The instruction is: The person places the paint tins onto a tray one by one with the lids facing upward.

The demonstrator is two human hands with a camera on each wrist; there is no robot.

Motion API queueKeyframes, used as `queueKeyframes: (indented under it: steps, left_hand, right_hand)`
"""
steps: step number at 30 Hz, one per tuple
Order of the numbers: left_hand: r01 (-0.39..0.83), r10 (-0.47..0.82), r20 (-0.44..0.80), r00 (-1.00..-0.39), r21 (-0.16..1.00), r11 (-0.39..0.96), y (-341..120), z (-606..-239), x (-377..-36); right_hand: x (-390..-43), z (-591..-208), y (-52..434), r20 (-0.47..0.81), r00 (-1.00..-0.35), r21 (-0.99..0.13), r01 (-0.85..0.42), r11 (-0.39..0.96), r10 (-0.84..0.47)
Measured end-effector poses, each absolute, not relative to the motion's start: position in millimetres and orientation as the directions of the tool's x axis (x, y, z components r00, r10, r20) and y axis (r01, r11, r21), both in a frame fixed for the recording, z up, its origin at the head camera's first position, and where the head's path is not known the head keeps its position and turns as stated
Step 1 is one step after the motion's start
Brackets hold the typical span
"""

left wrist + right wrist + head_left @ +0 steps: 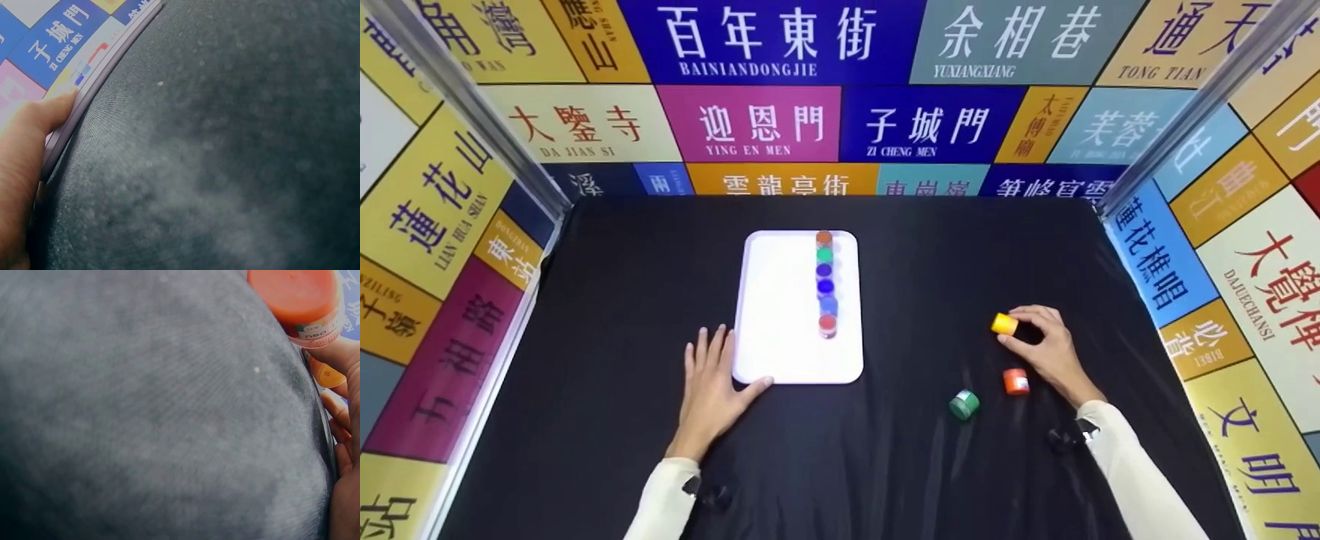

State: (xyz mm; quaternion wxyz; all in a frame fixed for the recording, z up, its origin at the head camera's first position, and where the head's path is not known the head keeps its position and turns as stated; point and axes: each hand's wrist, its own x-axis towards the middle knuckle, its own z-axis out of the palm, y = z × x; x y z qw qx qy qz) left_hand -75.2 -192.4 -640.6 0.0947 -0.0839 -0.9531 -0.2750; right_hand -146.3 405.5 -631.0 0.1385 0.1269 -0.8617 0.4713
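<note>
My left hand (711, 394) lies at the near left corner of a white tray (780, 360), its fingers straight along the left side. The thumb rests on the tray's rim, as the left wrist view also shows. Between thumb and fingers my right hand (1054, 352) pinches a small yellow paint jar (1003, 324), tipped on its side. In the right wrist view, part of the yellow jar (327, 374) shows beyond the thumb. Just below this hand, an orange-red paint jar (1016, 381) lies on the black cloth. A dark green paint jar (964, 405) lies to its left.
On the tray's right half several small paint jars stand in a line, from a brown-orange jar (824, 238) at the far end to a red jar (828, 326) nearest me. Black cloth (660, 262) covers the table. Panels printed with place names (765, 124) enclose three sides.
</note>
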Motion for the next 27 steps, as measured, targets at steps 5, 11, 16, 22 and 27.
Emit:
queueKeyframes:
  steps: [5,11,16,22,27]
  left_hand:
    - [0.193,0.097,0.208,-0.973,0.513,0.836,-193.9,-647.9,-64.3]
    - [0.191,0.090,0.217,-0.972,0.507,0.840,-197.1,-650.6,-63.0]
    - [0.194,0.092,0.219,-0.971,0.505,0.841,-196.2,-650.8,-66.8]
    - [0.208,0.089,0.249,-0.964,0.506,0.837,-192.2,-650.0,-68.5]
    - [0.231,0.103,0.270,-0.957,0.501,0.834,-190.3,-643.9,-76.7]
  right_hand:
    - [-141.5,-633.7,403.6,0.342,-0.934,-0.778,-0.343,0.527,-0.104]
    - [-140.9,-631.7,394.0,0.345,-0.935,-0.785,-0.335,0.520,-0.082]
    - [-131.5,-609.5,379.0,0.343,-0.938,-0.801,-0.318,0.507,-0.047]
    - [-126.7,-597.7,377.9,0.323,-0.946,-0.831,-0.288,0.477,-0.009]
    - [-127.8,-591.1,375.3,0.321,-0.947,-0.843,-0.281,0.459,0.010]
